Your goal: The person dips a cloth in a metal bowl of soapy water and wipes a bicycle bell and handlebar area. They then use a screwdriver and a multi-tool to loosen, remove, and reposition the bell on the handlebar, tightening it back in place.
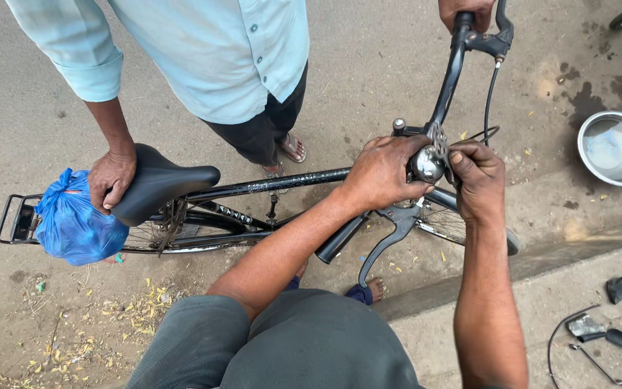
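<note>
Both hands work at the handlebar's middle: left hand [381, 173] clasps the shiny bell [427, 165]; right hand [475, 176] pinches its clamp (partly hidden); the bell could slip round if the bicycle [268, 187] rocks.

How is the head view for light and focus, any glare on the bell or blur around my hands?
Head view: soft, even daylight with faint shadows; the left hand and right hand are sharp; the chrome bell shows a small bright highlight, not blinding; the steel bowl gleams pale; edges bend slightly from the wide lens.
</note>
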`<state>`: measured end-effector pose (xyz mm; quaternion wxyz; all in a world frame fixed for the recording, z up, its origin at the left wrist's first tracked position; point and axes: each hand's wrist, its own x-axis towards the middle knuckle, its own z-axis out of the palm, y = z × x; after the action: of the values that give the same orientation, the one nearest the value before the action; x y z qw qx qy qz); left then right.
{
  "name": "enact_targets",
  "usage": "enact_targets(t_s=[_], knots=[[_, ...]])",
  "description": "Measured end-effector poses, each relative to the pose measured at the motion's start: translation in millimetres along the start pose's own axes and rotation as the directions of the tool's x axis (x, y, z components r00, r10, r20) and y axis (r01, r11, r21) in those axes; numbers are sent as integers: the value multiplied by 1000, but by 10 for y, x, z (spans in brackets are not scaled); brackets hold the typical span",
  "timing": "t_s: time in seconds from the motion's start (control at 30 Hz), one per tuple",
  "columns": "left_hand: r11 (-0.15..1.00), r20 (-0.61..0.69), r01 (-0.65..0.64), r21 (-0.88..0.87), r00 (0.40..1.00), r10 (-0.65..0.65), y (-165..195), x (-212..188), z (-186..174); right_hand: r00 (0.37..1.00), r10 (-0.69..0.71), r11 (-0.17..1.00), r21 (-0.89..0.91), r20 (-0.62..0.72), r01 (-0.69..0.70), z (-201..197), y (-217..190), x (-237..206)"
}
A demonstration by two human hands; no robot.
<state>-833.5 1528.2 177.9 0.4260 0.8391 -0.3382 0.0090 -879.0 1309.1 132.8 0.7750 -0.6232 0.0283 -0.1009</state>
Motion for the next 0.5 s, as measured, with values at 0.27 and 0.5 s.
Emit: enact_targets(t_s=[0.27,0.5], knots=[[995,123,94,25,988,-96,-20,23,22,984,155,890,-445,85,-102,-66,-413,89],[996,-60,-81,42,995,84,2,-46,52,990,-73,841,-541,-124,-6,303,-371,-296]])
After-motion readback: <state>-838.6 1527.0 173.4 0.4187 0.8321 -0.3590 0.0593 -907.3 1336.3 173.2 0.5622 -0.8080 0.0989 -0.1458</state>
